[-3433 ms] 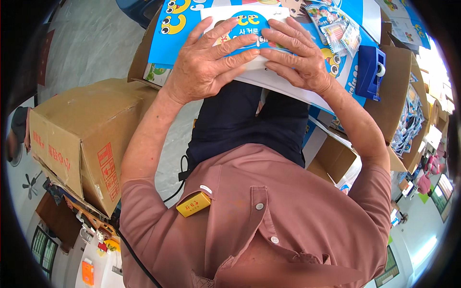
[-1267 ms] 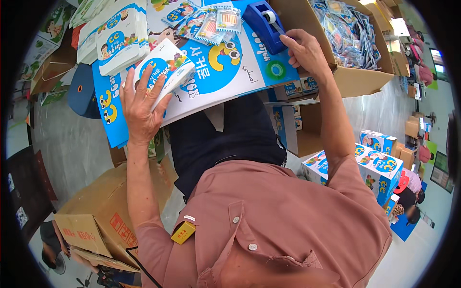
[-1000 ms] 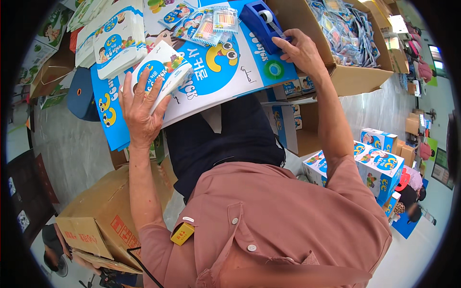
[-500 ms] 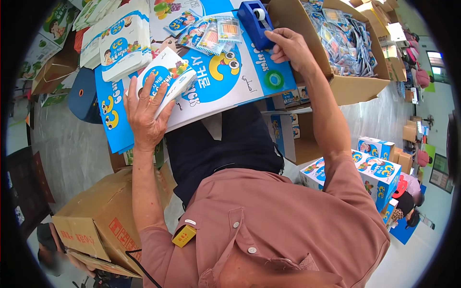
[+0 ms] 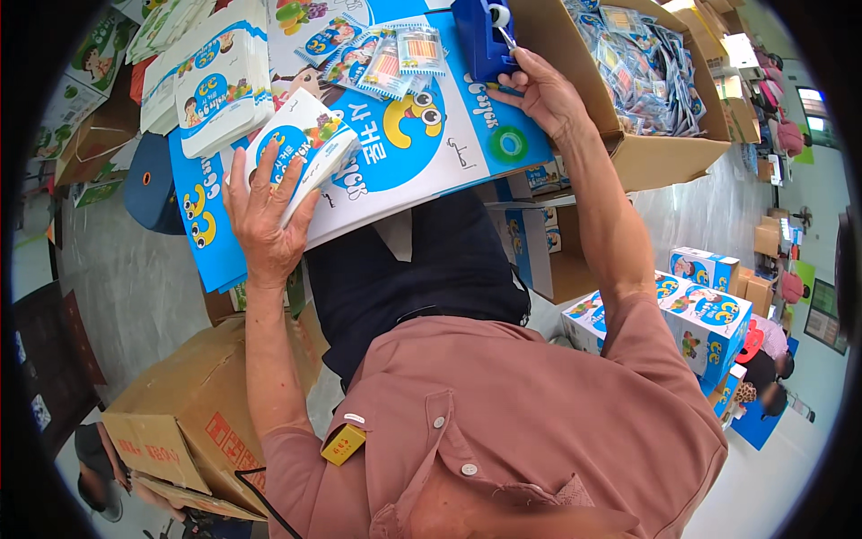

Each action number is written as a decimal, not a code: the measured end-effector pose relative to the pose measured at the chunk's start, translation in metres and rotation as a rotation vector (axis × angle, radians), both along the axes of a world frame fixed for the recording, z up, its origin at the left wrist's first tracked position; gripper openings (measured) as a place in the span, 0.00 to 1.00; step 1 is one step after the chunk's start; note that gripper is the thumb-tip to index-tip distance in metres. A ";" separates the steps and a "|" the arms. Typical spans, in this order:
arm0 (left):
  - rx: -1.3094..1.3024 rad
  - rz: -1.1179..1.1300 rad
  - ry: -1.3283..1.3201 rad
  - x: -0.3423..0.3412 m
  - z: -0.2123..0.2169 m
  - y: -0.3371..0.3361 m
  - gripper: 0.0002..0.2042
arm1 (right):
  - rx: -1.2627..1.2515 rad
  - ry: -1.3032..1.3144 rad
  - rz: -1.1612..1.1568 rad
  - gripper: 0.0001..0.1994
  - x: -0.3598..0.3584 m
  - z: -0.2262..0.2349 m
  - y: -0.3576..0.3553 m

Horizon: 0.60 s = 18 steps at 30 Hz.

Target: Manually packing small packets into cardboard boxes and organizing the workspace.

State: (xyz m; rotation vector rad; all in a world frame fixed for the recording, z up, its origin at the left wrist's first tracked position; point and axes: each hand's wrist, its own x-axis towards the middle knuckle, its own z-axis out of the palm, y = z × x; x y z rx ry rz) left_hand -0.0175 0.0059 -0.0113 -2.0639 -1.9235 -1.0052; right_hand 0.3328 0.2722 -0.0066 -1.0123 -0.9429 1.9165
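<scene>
My left hand (image 5: 269, 216) grips a small white and blue carton (image 5: 316, 135) with fruit pictures, fingers lying over its top and thumb along its near side. The carton rests at an angle on large flat printed boards (image 5: 404, 193). To the right, my right hand (image 5: 549, 97) pinches a strip of clear tape (image 5: 509, 38) between thumb and forefinger. That strip runs from the white roll in a blue tape dispenser (image 5: 480, 45), which stands at the boards' far right. A green tape roll (image 5: 508, 144) lies flat below the dispenser. Beyond the carton sit several small clear-and-blue packets (image 5: 386, 63).
Stacked flat cartons (image 5: 224, 90) occupy the far left of the boards. An open cardboard box (image 5: 669, 153) full of packets adjoins the right side. Printed boxes (image 5: 700, 310) stand lower right; a large brown box (image 5: 189, 395) stands lower left, and a dark blue stool (image 5: 148, 184) left.
My right thumb and forefinger have drawn a strip of tape out from the dispenser, moving slightly away from its blue body. My left hand still grips the carton, shifted slightly left.
</scene>
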 end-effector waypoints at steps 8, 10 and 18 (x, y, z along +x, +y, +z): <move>-0.004 0.003 -0.005 0.002 -0.001 0.000 0.22 | 0.102 -0.284 -0.116 0.13 -0.020 0.021 -0.003; -0.007 0.009 -0.009 0.002 -0.001 0.000 0.22 | 0.158 -0.431 -0.097 0.14 -0.022 0.029 -0.003; -0.001 0.007 -0.026 0.004 0.000 0.001 0.22 | 0.044 -0.170 0.044 0.13 0.003 0.022 0.024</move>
